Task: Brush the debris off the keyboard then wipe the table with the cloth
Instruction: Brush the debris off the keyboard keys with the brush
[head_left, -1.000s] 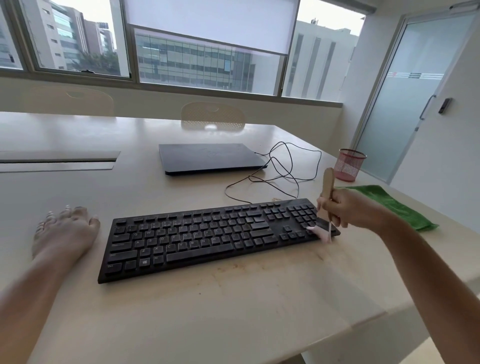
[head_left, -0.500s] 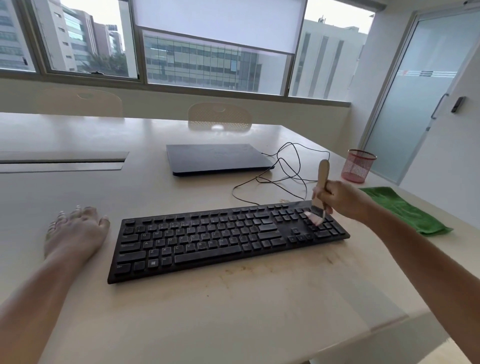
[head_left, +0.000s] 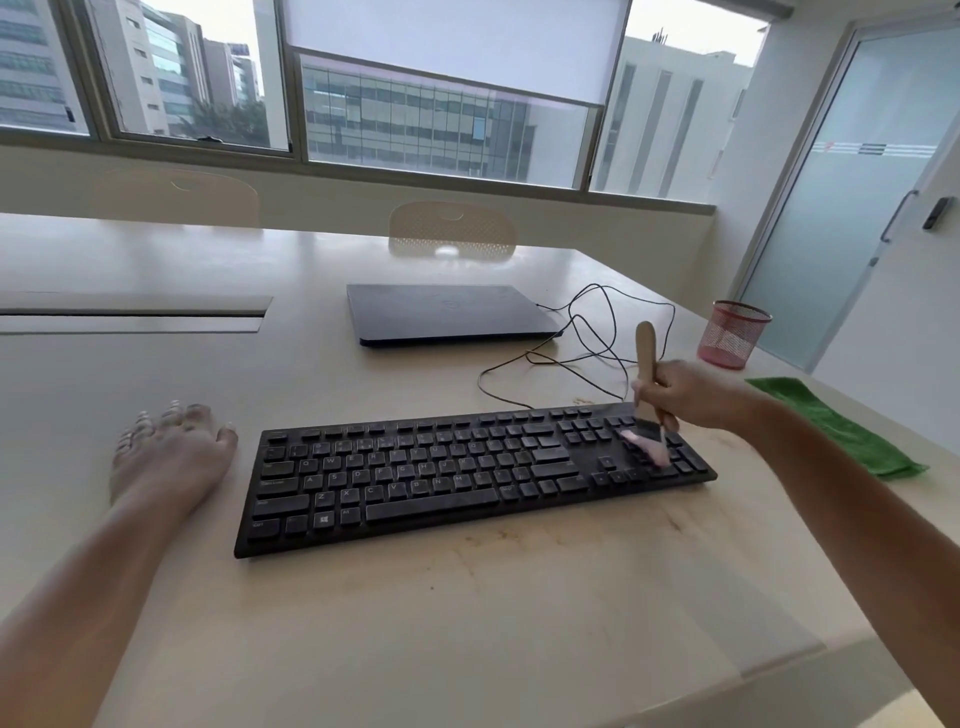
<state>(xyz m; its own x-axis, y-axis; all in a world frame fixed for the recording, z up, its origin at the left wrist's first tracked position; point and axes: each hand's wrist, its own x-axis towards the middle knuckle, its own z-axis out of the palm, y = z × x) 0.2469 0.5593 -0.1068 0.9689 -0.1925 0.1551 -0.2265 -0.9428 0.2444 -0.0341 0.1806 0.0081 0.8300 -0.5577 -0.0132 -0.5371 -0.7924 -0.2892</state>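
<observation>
A black keyboard (head_left: 467, 467) lies across the middle of the cream table (head_left: 467, 623), dusty on its keys. My right hand (head_left: 691, 395) grips a wooden-handled brush (head_left: 645, 353); its pale bristles sit on the number pad at the keyboard's right end. My left hand (head_left: 166, 452) rests flat on the table, fingers spread, just left of the keyboard. A green cloth (head_left: 841, 426) lies on the table's right edge, beyond my right forearm. Brownish smears and crumbs mark the table in front of the keyboard.
A closed dark laptop (head_left: 447, 312) lies behind the keyboard, with a tangled black cable (head_left: 587, 353) running to its right. A red mesh cup (head_left: 732, 335) stands at the far right edge. A cable hatch (head_left: 130, 314) is set into the table at left.
The brush was lifted from the number pad's front corner, then swept back and down onto the pad again. My left hand stayed flat. The camera shifted slightly.
</observation>
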